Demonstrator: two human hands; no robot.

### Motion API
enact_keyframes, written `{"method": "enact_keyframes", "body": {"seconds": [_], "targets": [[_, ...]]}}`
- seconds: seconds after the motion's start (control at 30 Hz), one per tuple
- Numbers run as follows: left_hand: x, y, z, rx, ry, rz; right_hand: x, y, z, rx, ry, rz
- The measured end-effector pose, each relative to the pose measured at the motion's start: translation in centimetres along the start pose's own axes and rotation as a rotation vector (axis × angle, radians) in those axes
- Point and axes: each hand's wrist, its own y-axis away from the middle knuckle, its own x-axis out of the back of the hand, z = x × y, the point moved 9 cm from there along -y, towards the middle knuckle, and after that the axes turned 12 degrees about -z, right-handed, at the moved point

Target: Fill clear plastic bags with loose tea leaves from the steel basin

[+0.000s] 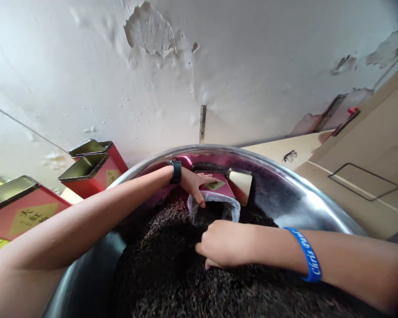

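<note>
A big shiny metal basin (305,194) holds a heap of dark loose tea leaves (172,269). A red tin (219,185) with a clear plastic bag liner (230,207) stands in the leaves at the far side. My left hand (195,183), a black watch on its wrist, grips the tin and the bag's rim, fingers curled over the edge. My right hand (223,243), a blue wristband behind it, is cupped knuckles-up in the leaves just in front of the bag's mouth; whatever is in it stays hidden.
Open red tins (96,170) stand at the back left, another red tin (23,207) nearer on the left. A peeling white wall (199,66) rises behind. A beige surface (365,176) lies to the right.
</note>
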Motion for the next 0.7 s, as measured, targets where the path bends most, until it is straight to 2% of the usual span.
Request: {"method": "enact_keyframes", "body": {"seconds": [0.07,0.13,0.27,0.37,0.47,0.53,0.6,0.7], "targets": [[0.0,0.0,0.1,0.003,-0.006,-0.005,0.9,0.6,0.8,-0.024,0.018,0.056],[0.0,0.0,0.3,0.003,-0.023,-0.017,2.0,1.1,2.2,-0.096,0.037,0.174],[0.2,0.0,0.2,0.006,-0.021,-0.021,2.8,1.7,5.9,-0.405,0.072,0.339],[0.3,-0.1,0.0,-0.001,-0.030,-0.033,2.1,1.3,7.0,-0.527,0.035,0.329],[-0.2,-0.2,-0.3,0.033,-0.047,-0.071,1.8,1.3,6.3,-0.542,0.011,0.300],[-0.3,-0.3,-0.3,0.045,-0.049,-0.063,2.3,1.7,4.6,-0.480,0.021,0.323],[-0.2,-0.2,-0.2,0.042,-0.048,-0.040,2.5,1.9,2.1,-0.293,-0.011,0.330],[-0.3,-0.2,-0.1,0.037,-0.044,-0.035,1.9,1.7,-1.2,-0.001,-0.083,0.255]]}}
